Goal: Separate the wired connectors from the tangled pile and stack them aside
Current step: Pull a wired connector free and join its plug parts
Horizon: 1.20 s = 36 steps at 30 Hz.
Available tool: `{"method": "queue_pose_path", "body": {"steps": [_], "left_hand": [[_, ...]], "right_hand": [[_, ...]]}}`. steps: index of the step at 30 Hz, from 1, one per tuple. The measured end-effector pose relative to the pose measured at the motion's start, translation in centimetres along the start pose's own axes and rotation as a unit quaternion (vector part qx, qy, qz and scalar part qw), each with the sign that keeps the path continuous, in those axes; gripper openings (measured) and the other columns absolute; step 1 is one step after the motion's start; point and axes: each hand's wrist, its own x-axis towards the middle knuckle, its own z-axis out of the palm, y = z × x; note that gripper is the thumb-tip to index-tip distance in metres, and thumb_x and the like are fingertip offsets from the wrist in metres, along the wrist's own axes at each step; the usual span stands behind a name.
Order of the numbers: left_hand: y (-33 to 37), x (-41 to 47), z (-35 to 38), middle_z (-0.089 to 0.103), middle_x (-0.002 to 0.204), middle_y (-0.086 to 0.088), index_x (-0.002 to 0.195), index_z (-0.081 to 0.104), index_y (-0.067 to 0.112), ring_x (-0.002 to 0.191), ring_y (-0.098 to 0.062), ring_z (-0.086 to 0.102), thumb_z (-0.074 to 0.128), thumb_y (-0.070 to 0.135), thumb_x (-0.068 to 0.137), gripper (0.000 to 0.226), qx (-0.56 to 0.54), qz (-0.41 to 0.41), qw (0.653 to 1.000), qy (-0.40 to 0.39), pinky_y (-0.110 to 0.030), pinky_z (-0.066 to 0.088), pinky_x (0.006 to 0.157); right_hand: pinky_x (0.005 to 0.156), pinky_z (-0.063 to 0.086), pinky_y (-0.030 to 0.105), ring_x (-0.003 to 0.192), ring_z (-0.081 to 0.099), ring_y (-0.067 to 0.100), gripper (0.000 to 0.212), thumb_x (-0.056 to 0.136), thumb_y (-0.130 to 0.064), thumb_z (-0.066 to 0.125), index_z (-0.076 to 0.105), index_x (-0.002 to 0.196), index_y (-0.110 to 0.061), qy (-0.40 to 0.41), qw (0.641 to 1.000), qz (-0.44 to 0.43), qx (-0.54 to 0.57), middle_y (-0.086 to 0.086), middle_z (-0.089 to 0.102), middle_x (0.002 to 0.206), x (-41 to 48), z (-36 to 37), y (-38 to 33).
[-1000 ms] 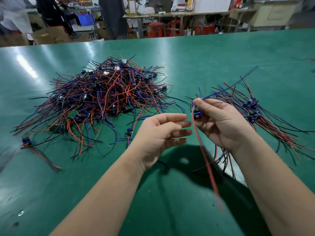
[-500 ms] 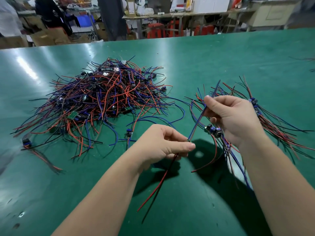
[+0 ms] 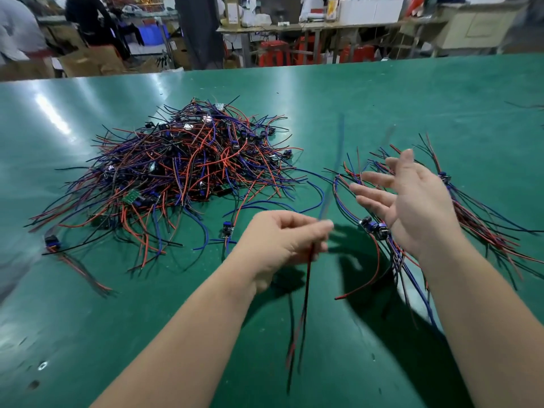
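**One lead set pinched in the left hand, the stack just to its right**

The left hand (image 3: 282, 245) holds a thin wired connector (image 3: 304, 295) with red, black and blue leads; its grip is a pinch between thumb and fingertips, closed on the strands partway along their length. The red and black leads hang down from the pinch toward the person; a blurred blue strand rises from it away and slightly right; so the long axis runs roughly near to far. The connector body itself cannot be made out.

The right hand (image 3: 412, 207) is released, fingers spread and straight, grasping nothing. It hovers over the sorted stack (image 3: 482, 228) of red, blue and black leads on the flat green table (image 3: 382, 98); small blue connector blocks (image 3: 375, 228) lie just beside its palm.

The large tangled pile (image 3: 176, 172) of red, blue and black wires lies to the left and farther off, apart from both hands.

The stack lies to the right of the left grip, its leads fanned roughly near to far, close to the held strands' own line. The right hand is the nearer one; the likely move is a short carry rightward, or a handover, with little turning needed.
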Motion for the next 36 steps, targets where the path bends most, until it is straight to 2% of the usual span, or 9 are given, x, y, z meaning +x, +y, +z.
{"method": "queue_pose_path", "body": {"steps": [3, 7, 9, 12, 18, 22, 26, 31, 36], "left_hand": [[0.5, 0.6, -0.5, 0.069, 0.063, -0.002, 0.074, 0.066, 0.007, 0.053, -0.007, 0.065, 0.075, 0.025, 0.06, 0.025, -0.134, 0.017, 0.987, 0.084, -0.016, 0.052, 0.049], [0.3, 0.8, -0.7, 0.069, 0.061, -0.001, 0.073, 0.066, 0.008, 0.051, -0.006, 0.064, 0.074, 0.025, 0.061, 0.022, -0.146, 0.041, 0.981, 0.12, -0.017, 0.053, 0.05], [-0.2, 0.9, -0.4, 0.067, 0.058, 0.001, 0.073, 0.067, 0.008, 0.049, -0.004, 0.061, 0.075, 0.024, 0.065, 0.02, -0.105, 0.052, 0.985, 0.126, -0.017, 0.053, 0.051], [-0.7, 1.0, -0.4, 0.066, 0.055, 0.0, 0.074, 0.068, 0.006, 0.05, -0.006, 0.061, 0.076, 0.018, 0.075, 0.014, -0.026, 0.072, 0.987, 0.142, -0.019, 0.054, 0.052], [-0.5, 1.1, -1.0, 0.072, 0.066, -0.001, 0.072, 0.069, 0.014, 0.062, -0.012, 0.071, 0.071, 0.032, 0.084, 0.022, 0.129, 0.121, 0.969, 0.173, -0.026, 0.057, 0.059], [-0.2, 1.2, -3.0, 0.068, 0.077, 0.016, 0.082, 0.07, 0.028, 0.074, 0.002, 0.062, 0.067, 0.031, 0.083, 0.005, 0.378, 0.201, 0.859, 0.28, -0.014, 0.044, 0.073], [-0.4, 1.5, -4.6, 0.054, 0.116, 0.0, 0.116, 0.063, 0.024, 0.112, -0.019, 0.049, 0.06, 0.034, 0.086, 0.032, 0.504, 0.132, 0.806, 0.28, -0.031, 0.038, 0.095], [-0.3, 1.3, -5.7, 0.047, 0.128, -0.006, 0.128, 0.052, 0.026, 0.118, -0.03, 0.041, 0.053, 0.03, 0.087, 0.041, 0.591, 0.015, 0.752, 0.29, -0.041, 0.037, 0.094], [-0.2, 1.3, -6.0, 0.047, 0.128, -0.009, 0.131, 0.048, 0.025, 0.119, -0.032, 0.041, 0.054, 0.034, 0.086, 0.046, 0.602, -0.045, 0.746, 0.28, -0.041, 0.036, 0.096]], "right_hand": [[0.055, 0.052, 0.022, 0.064, 0.068, 0.015, 0.01, 0.093, -0.021, 0.059, 0.051, 0.097, -0.019, -0.061, 0.986, -0.098, -0.124, 0.007, 0.061, 0.091, -0.7, 0.5, 0.7], [0.067, 0.052, 0.021, 0.073, 0.065, 0.011, 0.029, 0.076, -0.015, 0.078, 0.064, 0.099, -0.028, -0.243, 0.9, -0.218, -0.289, 0.0, 0.064, 0.096, -2.5, 1.5, 2.1], [0.071, 0.053, 0.023, 0.075, 0.066, 0.013, 0.027, 0.073, -0.013, 0.08, 0.069, 0.097, -0.022, -0.235, 0.851, -0.277, -0.38, -0.001, 0.064, 0.092, -2.9, 1.9, 2.7], [0.071, 0.052, 0.031, 0.072, 0.063, 0.016, 0.02, 0.071, -0.008, 0.079, 0.073, 0.088, -0.014, -0.199, 0.824, -0.307, -0.431, 0.001, 0.063, 0.082, -3.0, 2.0, 3.0], [0.073, 0.046, 0.027, 0.072, 0.06, 0.021, 0.015, 0.077, -0.02, 0.077, 0.075, 0.088, -0.011, -0.101, 0.796, -0.274, -0.53, 0.005, 0.068, 0.079, -1.3, 0.6, 2.6], [0.083, 0.048, 0.034, 0.093, 0.06, 0.028, 0.022, 0.083, -0.02, 0.07, 0.071, 0.102, -0.008, -0.013, 0.768, -0.193, -0.611, 0.008, 0.069, 0.091, 0.5, -1.4, 1.9], [0.084, 0.051, 0.037, 0.096, 0.059, 0.029, 0.022, 0.085, -0.008, 0.061, 0.069, 0.105, -0.013, 0.001, 0.766, -0.148, -0.626, 0.008, 0.069, 0.098, 1.0, -2.1, 1.9], [0.082, 0.049, 0.031, 0.094, 0.06, 0.027, 0.022, 0.089, -0.009, 0.056, 0.072, 0.103, -0.014, -0.003, 0.77, -0.171, -0.614, 0.008, 0.069, 0.099, 1.0, -1.9, 2.0], [0.082, 0.045, 0.029, 0.094, 0.059, 0.023, 0.027, 0.077, -0.027, 0.076, 0.07, 0.102, -0.018, -0.079, 0.761, -0.162, -0.623, 0.003, 0.066, 0.096, 0.4, -1.0, 2.9]]}}
